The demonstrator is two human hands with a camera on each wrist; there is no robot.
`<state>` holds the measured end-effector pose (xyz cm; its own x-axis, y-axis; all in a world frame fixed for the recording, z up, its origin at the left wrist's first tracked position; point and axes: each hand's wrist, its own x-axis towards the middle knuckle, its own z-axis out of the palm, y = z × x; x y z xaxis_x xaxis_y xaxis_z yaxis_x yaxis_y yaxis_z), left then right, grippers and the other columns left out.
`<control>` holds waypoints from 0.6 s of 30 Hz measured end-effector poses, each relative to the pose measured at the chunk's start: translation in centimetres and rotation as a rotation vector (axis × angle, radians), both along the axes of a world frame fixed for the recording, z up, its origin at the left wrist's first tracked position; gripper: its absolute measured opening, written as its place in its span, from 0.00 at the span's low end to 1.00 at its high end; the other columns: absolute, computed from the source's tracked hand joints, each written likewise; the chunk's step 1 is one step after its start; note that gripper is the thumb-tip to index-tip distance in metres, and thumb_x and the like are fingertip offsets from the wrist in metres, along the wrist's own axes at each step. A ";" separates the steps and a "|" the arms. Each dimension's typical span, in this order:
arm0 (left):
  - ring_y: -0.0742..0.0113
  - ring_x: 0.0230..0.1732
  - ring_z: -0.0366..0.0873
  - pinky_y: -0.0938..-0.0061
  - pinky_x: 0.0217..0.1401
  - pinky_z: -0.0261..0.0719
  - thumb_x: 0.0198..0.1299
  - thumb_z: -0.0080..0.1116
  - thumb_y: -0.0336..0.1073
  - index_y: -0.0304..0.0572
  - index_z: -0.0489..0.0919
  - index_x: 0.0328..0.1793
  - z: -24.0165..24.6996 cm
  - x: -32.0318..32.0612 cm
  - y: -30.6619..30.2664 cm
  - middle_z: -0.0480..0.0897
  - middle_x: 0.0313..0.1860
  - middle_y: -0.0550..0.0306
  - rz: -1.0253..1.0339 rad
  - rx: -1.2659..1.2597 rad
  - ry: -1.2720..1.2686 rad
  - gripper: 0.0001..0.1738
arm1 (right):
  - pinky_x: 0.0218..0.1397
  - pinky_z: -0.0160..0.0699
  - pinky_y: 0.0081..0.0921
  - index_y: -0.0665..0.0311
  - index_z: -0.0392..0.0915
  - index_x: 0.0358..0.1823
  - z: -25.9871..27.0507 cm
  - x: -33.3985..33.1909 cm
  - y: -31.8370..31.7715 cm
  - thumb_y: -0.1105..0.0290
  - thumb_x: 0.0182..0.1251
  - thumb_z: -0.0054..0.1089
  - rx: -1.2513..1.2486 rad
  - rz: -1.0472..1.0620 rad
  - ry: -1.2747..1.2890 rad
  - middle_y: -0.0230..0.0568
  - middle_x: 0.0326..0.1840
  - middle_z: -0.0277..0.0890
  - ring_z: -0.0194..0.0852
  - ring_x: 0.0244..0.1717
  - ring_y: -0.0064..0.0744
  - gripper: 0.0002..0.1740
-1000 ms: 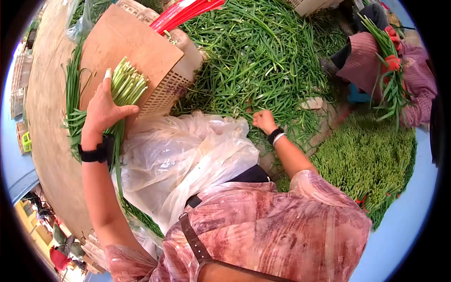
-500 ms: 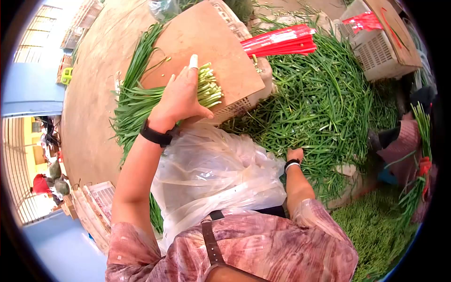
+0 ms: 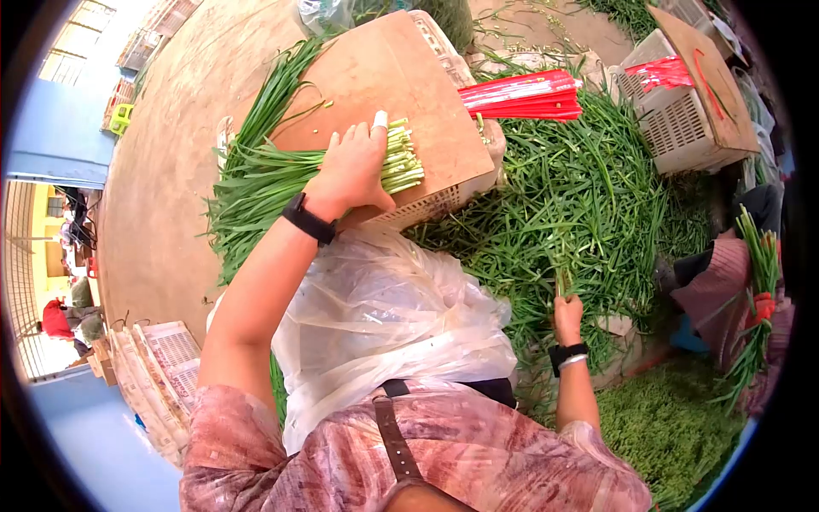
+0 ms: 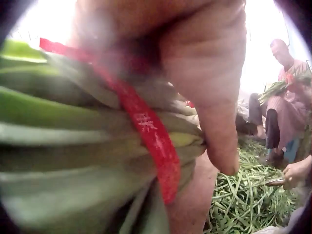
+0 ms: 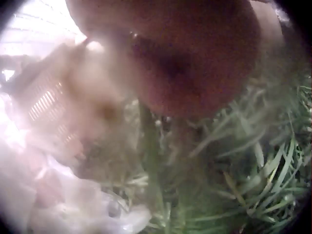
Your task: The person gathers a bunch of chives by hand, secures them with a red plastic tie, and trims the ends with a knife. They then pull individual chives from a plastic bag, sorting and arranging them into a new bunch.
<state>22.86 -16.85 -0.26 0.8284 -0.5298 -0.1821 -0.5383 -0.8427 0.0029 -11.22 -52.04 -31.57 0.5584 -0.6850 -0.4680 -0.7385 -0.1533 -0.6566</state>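
My left hand (image 3: 351, 169) rests across a bundle of green chives (image 3: 281, 175) on a brown board (image 3: 388, 72), thumb spread towards me. One fingertip wears a white wrap. The pale cut ends (image 3: 403, 162) stick out past the hand. In the left wrist view, a red printed tie (image 4: 141, 119) crosses the stalks beside the straight thumb. My right hand (image 3: 567, 320) is low at the near edge of a loose heap of chives (image 3: 580, 196), its fingers curled round a few pale stalks (image 3: 563, 280). In the right wrist view the hand is dark and blurred above the leaves.
Red ties (image 3: 525, 96) lie at the board's right end, over a white plastic crate (image 3: 426, 209). Clear plastic sheeting (image 3: 384, 299) covers my lap. At right sits another person (image 4: 287, 97) with tied chives, near a second crate (image 3: 670, 111) and upright packed bundles (image 3: 670, 418).
The head view has swung to the right. My right hand went down into the heap and now holds a few stalks; the left hand stays on the bundle.
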 end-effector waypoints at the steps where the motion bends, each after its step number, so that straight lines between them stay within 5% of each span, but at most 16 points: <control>1: 0.44 0.57 0.72 0.56 0.59 0.72 0.20 0.80 0.48 0.26 0.53 0.70 0.0 0.2 0.0 0.73 0.54 0.36 0.018 -0.011 0.045 0.69 | 0.14 0.62 0.26 0.67 0.66 0.33 10.8 3.1 2.9 0.65 0.61 0.56 0.364 -0.178 0.035 0.37 0.20 0.69 0.66 0.14 0.27 0.12; 2: 0.44 0.53 0.74 0.58 0.56 0.74 0.21 0.79 0.47 0.26 0.55 0.70 0.0 0.3 0.1 0.75 0.50 0.37 0.034 -0.023 0.089 0.67 | 0.10 0.50 0.18 0.61 0.64 0.32 13.1 3.1 3.6 0.63 0.69 0.53 0.572 -0.244 -0.049 0.30 0.19 0.64 0.59 0.13 0.18 0.12; 7: 0.46 0.47 0.77 0.59 0.48 0.76 0.27 0.73 0.42 0.26 0.63 0.61 -1.3 0.6 0.7 0.78 0.43 0.42 0.013 -0.087 -0.028 0.51 | 0.18 0.51 0.18 0.60 0.70 0.44 17.3 -0.6 6.6 0.51 0.70 0.52 1.465 -0.593 -0.667 0.25 0.20 0.57 0.50 0.15 0.16 0.18; 8: 0.48 0.47 0.78 0.59 0.49 0.76 0.28 0.73 0.41 0.26 0.65 0.60 -1.3 0.6 0.7 0.79 0.42 0.44 0.023 -0.083 -0.025 0.49 | 0.19 0.59 0.22 0.63 0.71 0.44 18.0 -0.7 7.9 0.57 0.70 0.54 1.441 -0.628 -0.684 0.27 0.21 0.62 0.56 0.16 0.18 0.15; 10: 0.49 0.47 0.78 0.60 0.48 0.76 0.29 0.71 0.39 0.29 0.68 0.55 -1.4 0.3 0.6 0.79 0.42 0.44 0.043 -0.089 -0.051 0.43 | 0.20 0.66 0.24 0.66 0.71 0.42 19.9 0.1 9.9 0.68 0.67 0.54 0.796 -0.272 -0.405 0.29 0.22 0.67 0.63 0.17 0.21 0.09; 13: 0.51 0.47 0.78 0.61 0.48 0.76 0.29 0.69 0.37 0.34 0.71 0.49 -1.4 -0.1 0.5 0.79 0.42 0.45 0.055 -0.085 -0.100 0.35 | 0.21 0.69 0.22 0.67 0.69 0.42 21.6 0.8 11.3 0.75 0.64 0.51 0.476 -0.203 -0.200 0.32 0.23 0.69 0.67 0.18 0.22 0.06; 18: 0.51 0.44 0.79 0.60 0.46 0.76 0.30 0.70 0.38 0.39 0.72 0.42 -2.2 -0.5 0.7 0.80 0.39 0.47 0.044 -0.106 -0.206 0.29 | 0.18 0.63 0.18 0.68 0.67 0.45 26.6 3.4 13.9 0.72 0.68 0.49 0.258 0.257 -0.423 0.31 0.22 0.67 0.63 0.16 0.18 0.09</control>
